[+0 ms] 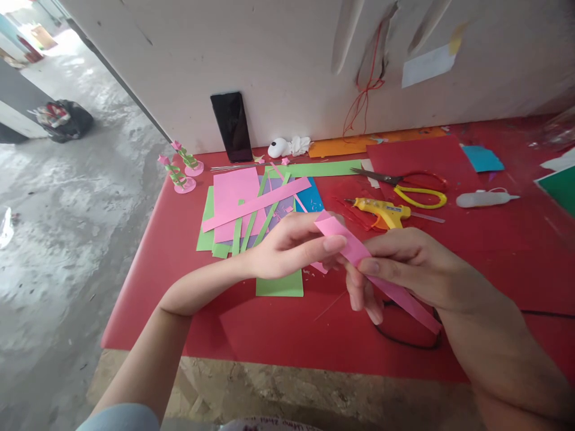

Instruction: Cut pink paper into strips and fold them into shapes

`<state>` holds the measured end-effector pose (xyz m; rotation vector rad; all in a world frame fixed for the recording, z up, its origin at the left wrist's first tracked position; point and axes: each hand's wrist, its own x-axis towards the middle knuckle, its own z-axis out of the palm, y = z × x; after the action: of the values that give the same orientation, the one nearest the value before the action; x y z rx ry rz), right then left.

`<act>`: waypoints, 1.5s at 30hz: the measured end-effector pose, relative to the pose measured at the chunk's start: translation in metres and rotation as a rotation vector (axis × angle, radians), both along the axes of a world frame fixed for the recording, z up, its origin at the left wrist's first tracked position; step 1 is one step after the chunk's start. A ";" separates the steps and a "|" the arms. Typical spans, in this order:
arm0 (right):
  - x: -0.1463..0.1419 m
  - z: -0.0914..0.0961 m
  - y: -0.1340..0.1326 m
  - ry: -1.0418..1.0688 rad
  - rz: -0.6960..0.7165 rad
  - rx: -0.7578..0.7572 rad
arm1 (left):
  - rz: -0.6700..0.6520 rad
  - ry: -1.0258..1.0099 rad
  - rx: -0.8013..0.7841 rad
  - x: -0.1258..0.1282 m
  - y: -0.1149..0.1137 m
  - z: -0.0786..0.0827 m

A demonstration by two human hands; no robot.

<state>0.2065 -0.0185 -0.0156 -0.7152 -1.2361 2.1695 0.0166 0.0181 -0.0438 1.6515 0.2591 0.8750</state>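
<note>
Both my hands hold one pink paper strip [395, 291] above the red table [278, 329]. My left hand [291, 245] pinches the strip's upper end between thumb and fingers. My right hand [404, 269] grips the strip's middle, and the rest of the strip runs down to the lower right past my wrist. Behind my left hand lies a pile of pink, green and blue paper sheets and strips [251, 209]. A green paper piece [279, 285] lies just under my left wrist.
A yellow glue gun [381, 212], yellow-and-red scissors [413, 188] and a white glue bottle [483, 198] lie behind my hands. Two small paper flower stands [182, 170] sit at the table's left corner. A black phone [232, 127] leans on the wall. A black cable [404, 341] loops under my right hand.
</note>
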 end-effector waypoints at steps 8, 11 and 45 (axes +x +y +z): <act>-0.001 -0.001 0.001 -0.020 0.031 0.057 | 0.119 -0.140 0.146 0.003 -0.003 -0.004; -0.001 0.000 0.002 -0.027 0.039 0.060 | 0.169 -0.127 0.117 0.003 -0.007 -0.003; -0.024 -0.024 0.017 -0.235 -0.178 0.155 | 0.565 0.172 0.164 0.007 0.034 -0.023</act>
<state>0.1827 -0.0018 -0.0393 -0.9951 -1.3832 1.8634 0.0235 0.0517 -0.0663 1.8408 0.8201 1.1961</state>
